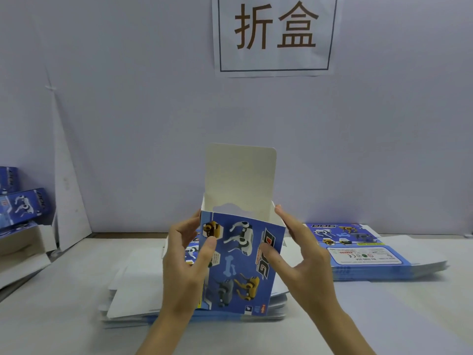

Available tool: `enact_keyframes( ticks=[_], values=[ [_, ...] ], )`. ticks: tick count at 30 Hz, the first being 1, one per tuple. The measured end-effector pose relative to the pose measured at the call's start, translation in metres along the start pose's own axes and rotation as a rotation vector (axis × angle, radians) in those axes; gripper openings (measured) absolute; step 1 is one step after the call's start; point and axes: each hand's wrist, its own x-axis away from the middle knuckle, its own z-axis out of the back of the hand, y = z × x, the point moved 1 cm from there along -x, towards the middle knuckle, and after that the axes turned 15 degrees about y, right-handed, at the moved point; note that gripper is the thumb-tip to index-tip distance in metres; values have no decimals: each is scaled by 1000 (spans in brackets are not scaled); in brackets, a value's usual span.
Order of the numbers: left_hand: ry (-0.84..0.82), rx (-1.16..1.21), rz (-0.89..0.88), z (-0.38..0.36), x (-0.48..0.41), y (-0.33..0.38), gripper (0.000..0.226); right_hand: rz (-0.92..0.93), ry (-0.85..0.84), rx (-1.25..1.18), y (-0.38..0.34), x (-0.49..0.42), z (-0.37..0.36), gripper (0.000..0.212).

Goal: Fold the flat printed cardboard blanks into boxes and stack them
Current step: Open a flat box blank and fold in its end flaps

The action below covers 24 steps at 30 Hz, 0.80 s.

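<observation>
The box [240, 262] conceals the middle of the stack of white-side-up blanks [133, 285] beneath it. The left hand [184, 262] has its fingers partly hidden behind the box's left side. The right hand [302, 252] shows only its back. Both forearms are cut off by the bottom edge. The folded boxes [23, 206] are cropped by the left edge. The wall sign [275, 34] is cropped at the top. Fine print on the printed-side-up stack [371, 249] is too small to read.
</observation>
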Motion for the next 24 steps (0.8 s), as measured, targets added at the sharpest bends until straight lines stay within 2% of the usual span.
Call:
enact_keyframes(
  ticks=[5, 8, 11, 14, 16, 18, 20, 23, 24],
  values=[
    [-119, -40, 34, -1, -3, 7, 60, -39, -106, -40, 1, -4, 0, 60],
    [-52, -162, -9, -2, -8, 7, 73, -25, -144, -42, 2, -1, -5, 64],
    [-2, -225, -32, -8, -1, 11, 87, -109, -217, -77, 1, 8, -14, 72],
    [-96, -345, -22, -18, 8, 13, 118, -86, -206, -52, -7, 9, -16, 65],
    [-88, -399, -40, -20, 9, 14, 126, -74, -213, -46, -13, 4, -12, 58],
    [-74, -374, -33, -17, 3, 17, 127, -74, -201, -51, -18, 0, -7, 58],
    [-89, -274, 50, -10, -5, 17, 120, -99, -152, -74, -18, -4, -4, 70],
    [-154, -152, 120, 1, -15, 6, 79, -271, -71, -214, -9, -10, 0, 98],
    [-189, -167, 133, 2, -15, 2, 77, -328, -69, -246, -5, -11, 2, 103]
  ],
)
